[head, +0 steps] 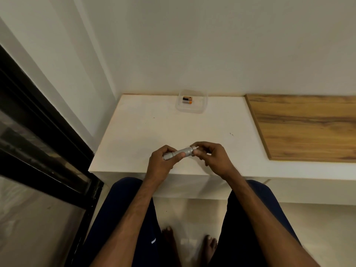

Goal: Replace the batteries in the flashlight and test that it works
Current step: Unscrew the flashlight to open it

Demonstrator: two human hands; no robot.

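Note:
A small silver flashlight [183, 152] is held level above the front of the white table [146, 128]. My left hand [160, 162] wraps around its left part, thumb on the barrel. My right hand [212, 158] pinches the flashlight's right end with its fingertips; that end is mostly hidden by the fingers. At the back of the table, against the wall, stands a clear plastic box [192, 102] with black-and-orange batteries [187, 100] lying inside.
A wooden board [308, 128] covers the table's right part. A dark-framed glass door [38, 141] stands at the left. White walls close the back and left. My knees and bare feet are below the table's front edge.

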